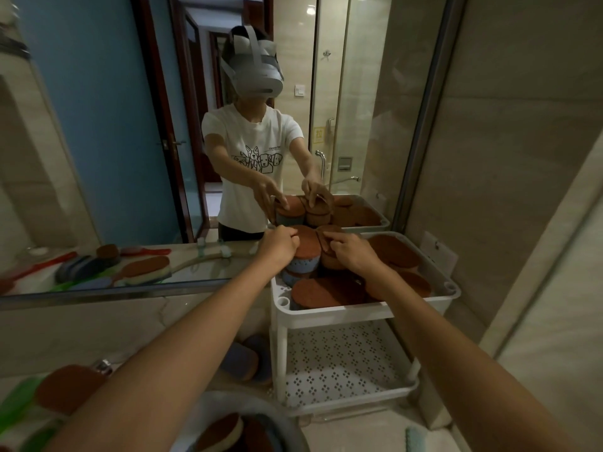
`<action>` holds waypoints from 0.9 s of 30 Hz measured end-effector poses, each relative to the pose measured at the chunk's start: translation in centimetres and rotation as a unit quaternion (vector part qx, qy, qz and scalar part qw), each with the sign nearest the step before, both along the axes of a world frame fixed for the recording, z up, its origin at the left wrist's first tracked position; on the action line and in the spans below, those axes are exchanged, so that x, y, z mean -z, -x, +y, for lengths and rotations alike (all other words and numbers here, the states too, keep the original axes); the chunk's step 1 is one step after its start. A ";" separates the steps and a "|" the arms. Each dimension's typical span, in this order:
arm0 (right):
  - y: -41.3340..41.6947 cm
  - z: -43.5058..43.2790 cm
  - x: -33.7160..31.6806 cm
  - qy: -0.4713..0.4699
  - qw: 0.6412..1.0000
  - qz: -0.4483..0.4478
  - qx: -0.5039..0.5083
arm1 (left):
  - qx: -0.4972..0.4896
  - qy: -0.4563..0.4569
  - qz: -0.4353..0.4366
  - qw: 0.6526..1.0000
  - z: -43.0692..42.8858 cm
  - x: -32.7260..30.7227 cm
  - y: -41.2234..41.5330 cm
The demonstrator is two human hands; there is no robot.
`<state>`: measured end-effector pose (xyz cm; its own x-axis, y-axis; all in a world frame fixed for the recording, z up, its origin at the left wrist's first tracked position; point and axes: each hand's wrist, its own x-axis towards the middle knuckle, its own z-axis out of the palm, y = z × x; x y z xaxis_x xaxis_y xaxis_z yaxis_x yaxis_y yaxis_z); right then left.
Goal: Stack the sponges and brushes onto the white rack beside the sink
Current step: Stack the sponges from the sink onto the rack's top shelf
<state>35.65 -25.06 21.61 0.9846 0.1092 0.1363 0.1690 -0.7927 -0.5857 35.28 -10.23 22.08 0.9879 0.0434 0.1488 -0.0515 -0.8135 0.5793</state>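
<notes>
A white two-tier rack (365, 306) stands against the mirror at the right. Its top tray holds several brown-topped sponges, some lying flat (318, 293), others piled. My left hand (277, 246) rests with curled fingers on top of a blue-sided stack of sponges (305, 256) at the tray's back left. My right hand (350, 251) grips the top of a brown stack (331, 261) right beside it. The lower shelf (342, 363) is a bare perforated tray.
More sponges lie on the counter: two blue ones (243, 360) left of the rack, a brown one (70, 388) with green brush handles (18, 402) at the far left, another (222, 432) in the basin at the bottom. The mirror (130, 125) reflects a person wearing a headset.
</notes>
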 end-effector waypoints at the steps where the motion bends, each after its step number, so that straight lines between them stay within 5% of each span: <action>1: 0.2 0.0 0.1 -0.003 1.000 -0.016 0.005 | -0.005 0.002 0.000 1.000 -0.1 -0.1 0.2; 6: 2.4 0.2 -0.3 -0.045 0.987 -0.143 0.056 | -0.029 0.039 -0.043 0.998 -0.3 -1.1 1.8; 14: 11.1 6.2 1.5 -0.177 0.955 -0.231 -0.055 | -0.123 0.196 -0.109 0.967 4.3 -0.7 10.9; 18: 16.5 12.0 6.7 -0.218 0.957 -0.122 -0.145 | -0.230 0.305 -0.069 0.922 9.7 6.2 17.9; 21: 20.1 15.8 11.8 -0.138 0.968 0.030 -0.206 | -0.314 0.328 0.002 0.891 13.3 12.5 24.2; 27: 28.2 21.7 20.0 -0.038 0.929 0.223 -0.294 | -0.418 0.311 0.126 0.845 19.1 22.3 36.7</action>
<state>7.45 -3.41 1.59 0.7186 0.6523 -0.2414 0.2859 -0.5934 -0.7524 -1.41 8.89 -0.25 0.5707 0.7336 -0.3689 0.5784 -0.0403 0.8148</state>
